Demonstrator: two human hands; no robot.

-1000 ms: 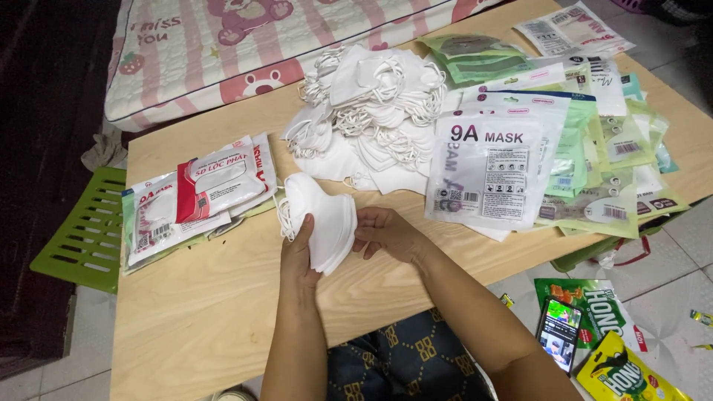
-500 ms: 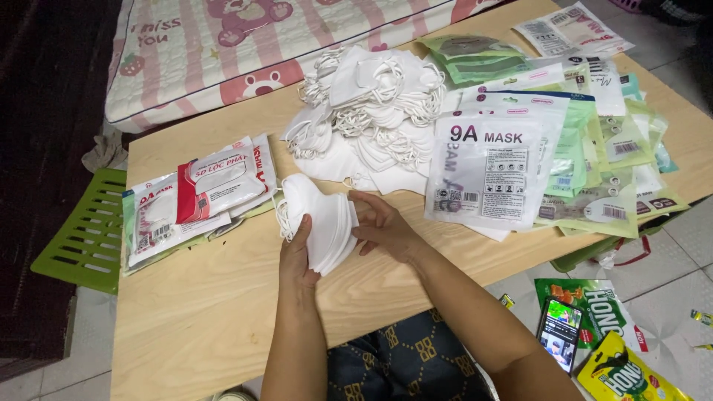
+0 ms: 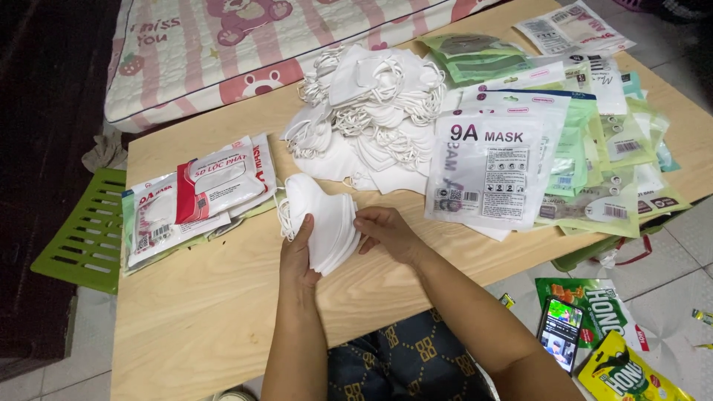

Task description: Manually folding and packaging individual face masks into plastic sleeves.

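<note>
- Left hand (image 3: pixel 298 256) gripped a small stack of folded white fabric face masks (image 3: pixel 323 219), fingers curled round its left edge, over the pale wooden tabletop (image 3: pixel 200 319).
- Right hand (image 3: pixel 386 232) pinched the stack's right edge with its fingers.
- Loose heap of white masks (image 3: pixel 371 111) lay just behind.
- Printed plastic mask pouches (image 3: pixel 490 167) lay to the right.

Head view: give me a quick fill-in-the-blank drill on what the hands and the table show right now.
1. Both hands, left hand and right hand, hold a stack of ____ masks.
2. The loose mask heap lies ____ the held stack.
3. The phone lies on the ____.

Missing: white; beyond; floor
</note>
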